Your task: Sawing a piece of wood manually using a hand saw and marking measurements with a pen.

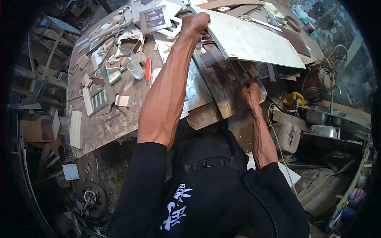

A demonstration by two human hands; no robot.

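A large white board lies tilted across the far right of the workbench, its near edge raised over scraps. My left hand is closed around the board's left edge, near its far corner. Below the board's near edge, my right hand is curled into a fist; what it holds, if anything, is hidden by fingers and shadow. A red utility knife lies left of my left forearm, beside a clear plastic container. A small grey frame rests near my left hand.
Wood offcuts and small box pieces cover the bench's left half. To the right stand a yellow tool, a grey jerrycan and a metal sink. A cord hangs beside my right arm. A wheel sits low at left.
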